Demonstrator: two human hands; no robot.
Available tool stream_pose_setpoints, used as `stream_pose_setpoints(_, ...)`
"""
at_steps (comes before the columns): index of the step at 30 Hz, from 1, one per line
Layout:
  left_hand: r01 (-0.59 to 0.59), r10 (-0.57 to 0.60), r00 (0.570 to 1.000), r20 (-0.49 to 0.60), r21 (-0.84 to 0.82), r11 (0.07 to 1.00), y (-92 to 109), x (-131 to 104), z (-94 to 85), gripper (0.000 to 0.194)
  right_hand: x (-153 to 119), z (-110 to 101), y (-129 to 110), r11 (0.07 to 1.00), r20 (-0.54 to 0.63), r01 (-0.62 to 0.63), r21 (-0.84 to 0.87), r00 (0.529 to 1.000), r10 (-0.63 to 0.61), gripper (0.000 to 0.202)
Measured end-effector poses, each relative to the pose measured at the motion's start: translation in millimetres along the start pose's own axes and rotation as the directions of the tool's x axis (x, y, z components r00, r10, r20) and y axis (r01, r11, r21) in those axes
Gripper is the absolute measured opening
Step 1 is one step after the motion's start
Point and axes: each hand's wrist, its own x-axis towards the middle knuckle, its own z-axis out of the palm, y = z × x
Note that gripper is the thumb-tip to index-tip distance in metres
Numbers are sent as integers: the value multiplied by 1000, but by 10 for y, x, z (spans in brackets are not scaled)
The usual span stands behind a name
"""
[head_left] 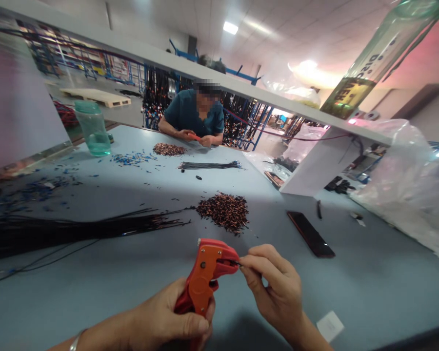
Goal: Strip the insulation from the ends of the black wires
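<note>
Copper-tipped scraps and a phone sit beyond the hands on the counter. The left hand grips the stripper, its handle slanting down, nose pointing right; the right hand pinches a dark wire at the nose.

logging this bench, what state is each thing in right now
left hand: closed around the red-orange tool
red-orange tool: held up, nose toward the right hand
right hand: pinching a thin dark piece at the nose
near phone: lying flat, screen dark
green bottle: standing, partly filled
black wires: bunched, ends fanned
near copper-and-black pile: heaped loose
</note>
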Motion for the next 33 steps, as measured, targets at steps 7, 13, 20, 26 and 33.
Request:
stream_pose_setpoints(7, -16, 17, 1000, -20, 57, 998, -8, 11, -2, 38, 15, -9, -15, 1000, -5, -4, 7, 1000, 4, 17)
stream_pose_setpoints(13, 9, -6, 999, -50, 69, 998, 6, -2, 12, 43, 16, -8, -16, 1000, -9, -9, 10, 1000, 9, 18)
stream_pose_setpoints(20, 2, 4, 999, -51, 126, 992, 31, 1, 42, 45, 15, -15, -26, 1000, -1, -15, 17, 1000, 15, 19)
stream_pose_setpoints(26, 9, 11, 992, -124, 160, 987, -35, 11, 56, 47, 3, -7, -11, 999, 9, -24, 31, 1000, 24, 16)
stream_pose_setpoints(33, 6, 28, 983, -180, 185, 983, -36, 34, 82, 56, -3, 26, -34, 998, 11, -44, 44, 999, 43, 17)
